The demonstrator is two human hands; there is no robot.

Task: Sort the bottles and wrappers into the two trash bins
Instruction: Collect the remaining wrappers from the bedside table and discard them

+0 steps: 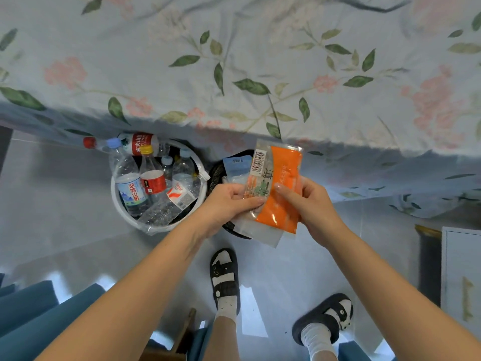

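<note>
I hold a stack of wrappers in both hands above a black-lined bin [217, 175], which they mostly hide. On top is an orange wrapper [282, 188] with a barcode; a blue-white wrapper [238, 166] and a clear one [260, 231] lie beneath. My left hand [229, 201] grips the stack's left edge, my right hand [309, 201] its right edge. To the left stands a white bin [114, 196] filled with several plastic bottles [153, 178]. One red-capped bottle [125, 144] lies across its far rim.
A bed with a floral sheet [234, 74] overhangs just beyond the bins. My feet in black-and-white sandals [225, 277] stand on the grey floor. Blue cushions [39, 308] sit at the lower left, a white cabinet [460, 272] at the right.
</note>
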